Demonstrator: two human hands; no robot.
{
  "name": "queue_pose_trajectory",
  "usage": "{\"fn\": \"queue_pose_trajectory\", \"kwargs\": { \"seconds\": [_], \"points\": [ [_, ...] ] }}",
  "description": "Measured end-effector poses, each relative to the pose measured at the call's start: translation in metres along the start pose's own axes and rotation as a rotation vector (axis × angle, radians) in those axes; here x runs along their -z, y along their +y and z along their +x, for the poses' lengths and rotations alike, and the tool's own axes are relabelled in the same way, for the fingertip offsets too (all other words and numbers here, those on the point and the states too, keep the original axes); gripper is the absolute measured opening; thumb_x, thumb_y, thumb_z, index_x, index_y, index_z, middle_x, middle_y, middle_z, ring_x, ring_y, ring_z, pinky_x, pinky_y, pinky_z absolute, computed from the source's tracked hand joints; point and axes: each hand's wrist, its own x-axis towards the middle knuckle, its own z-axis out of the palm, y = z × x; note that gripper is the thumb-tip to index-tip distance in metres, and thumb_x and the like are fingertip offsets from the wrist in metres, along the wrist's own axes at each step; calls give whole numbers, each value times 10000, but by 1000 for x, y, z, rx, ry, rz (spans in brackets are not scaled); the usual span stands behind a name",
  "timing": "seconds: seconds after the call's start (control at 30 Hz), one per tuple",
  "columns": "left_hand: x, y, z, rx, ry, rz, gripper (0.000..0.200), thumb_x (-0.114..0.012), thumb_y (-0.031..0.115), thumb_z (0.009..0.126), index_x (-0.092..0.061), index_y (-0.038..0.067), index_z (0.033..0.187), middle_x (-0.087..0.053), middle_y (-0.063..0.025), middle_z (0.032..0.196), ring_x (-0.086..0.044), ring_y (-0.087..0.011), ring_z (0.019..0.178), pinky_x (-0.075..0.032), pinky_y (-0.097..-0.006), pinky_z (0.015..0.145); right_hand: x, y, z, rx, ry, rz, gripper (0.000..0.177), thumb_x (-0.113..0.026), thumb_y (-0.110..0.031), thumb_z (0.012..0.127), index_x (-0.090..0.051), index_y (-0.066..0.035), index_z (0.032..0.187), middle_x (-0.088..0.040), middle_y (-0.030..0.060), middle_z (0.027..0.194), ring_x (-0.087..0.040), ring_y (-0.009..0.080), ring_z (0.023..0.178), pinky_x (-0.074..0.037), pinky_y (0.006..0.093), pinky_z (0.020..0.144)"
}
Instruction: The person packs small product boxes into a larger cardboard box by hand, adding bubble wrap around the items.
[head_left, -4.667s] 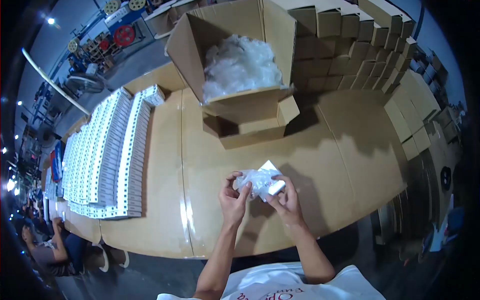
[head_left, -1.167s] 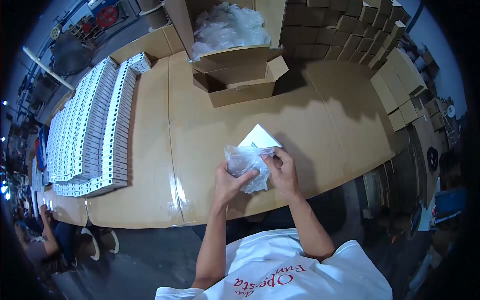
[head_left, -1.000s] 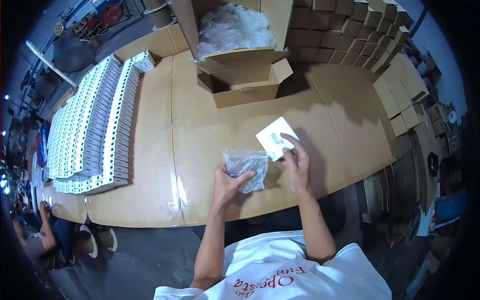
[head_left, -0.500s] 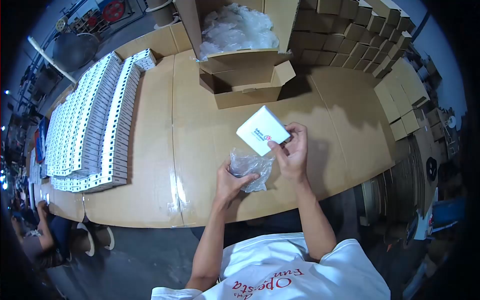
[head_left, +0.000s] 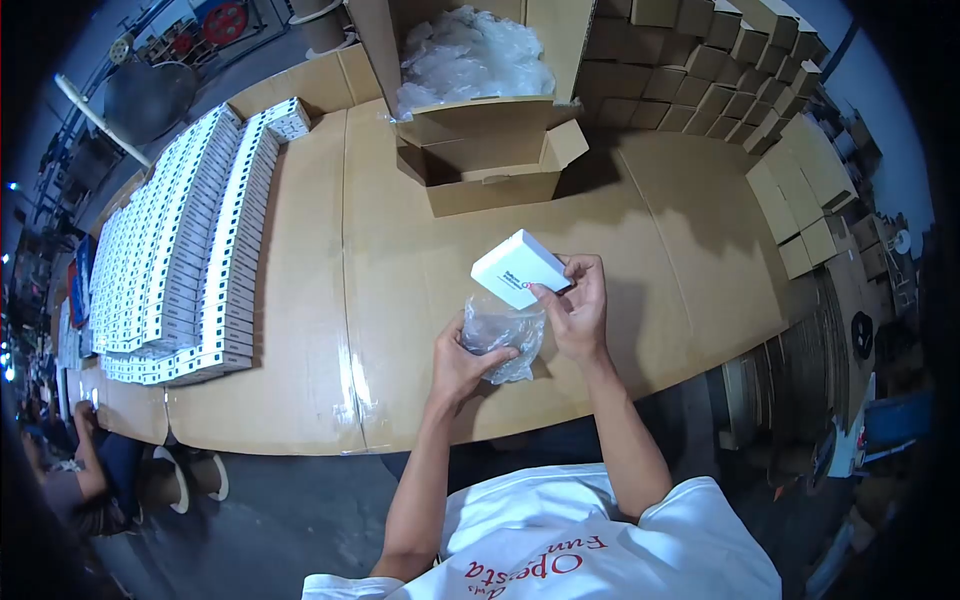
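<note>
A small white box (head_left: pixel 517 268) with printing on its face is pinched between the thumb and fingers of my right hand (head_left: pixel 580 308). It is held tilted above the cardboard-covered table. My left hand (head_left: pixel 463 362) grips a clear plastic bag (head_left: pixel 505 338), thumb across its front. The bag's upper edge lies just below the box's lower corner. Beyond both hands stands an open cardboard carton (head_left: pixel 497 196) with its flaps raised.
A larger carton (head_left: pixel 365 50) at the back holds crumpled clear plastic bags (head_left: pixel 478 62). Rows of small white boxes (head_left: pixel 170 240) fill the table's left side. Brown cartons (head_left: pixel 690 75) are stacked at back right. Another person's arm (head_left: pixel 88 450) shows at far left.
My right hand has lowered slightly, and the white box has tipped so that its side edge shows more. My left hand and the plastic bag have barely moved.
</note>
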Motion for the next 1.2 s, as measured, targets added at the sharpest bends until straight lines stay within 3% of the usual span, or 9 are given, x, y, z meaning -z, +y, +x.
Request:
{"fn": "queue_pose_trajectory", "kwargs": {
  "seconds": [0.13, 0.33, 0.6, 0.8, 1.2],
  "points": [
    [0, 1, 0, -7, 1, 10, 569, -916, 51, 648, -649, -16, 1147, -723, -101, 1026, -691, -179, 921, -569, -333, 841, 3, -7, -1, -67, -50, 53, 386, -689, 85, 880, -383, -37, 1081, -540, 148, 1166, -588, 173, 1101, -553, 304, 906],
    [0, -2, 2, -30, 24, 47, 546, -921, 55, 644, -650, -21, 1113, -723, -104, 1011, -691, -178, 910, -570, -332, 825, 4, -10, -4, -133, -137, 37, 389, -709, 81, 865, -389, -40, 1051, -572, 128, 1090, -618, 161, 1037, -555, 293, 881],
    [-1, -4, 1, -45, 33, 12, 545, -939, 86, 637, -643, -14, 1084, -713, -92, 995, -674, -154, 898, -559, -317, 813, 13, -6, -4, 71, -3, -191, 339, -680, 96, 851, -452, -15, 1075, -584, 108, 1044, -606, 146, 986, -523, 300, 857],
    [2, -5, 2, -27, 10, 79, 586, -914, 45, 654, -626, -13, 1160, -714, -95, 1056, -681, -166, 957, -556, -322, 869, 21, -22, 3, 22, -119, -259, 339, -687, 53, 840, -490, -11, 1107, -593, 98, 1031, -601, 134, 943, -514, 297, 831],
    [2, -10, 2, -45, -2, 30, 546, -924, 49, 640, -644, -8, 1106, -717, -80, 1006, -674, -153, 915, -555, -311, 835, 22, -53, 38, 168, -314, -564, 309, -659, -9, 785, -534, -31, 1066, -603, 131, 902, -625, 243, 817, -506, 355, 764]
  ]
}}
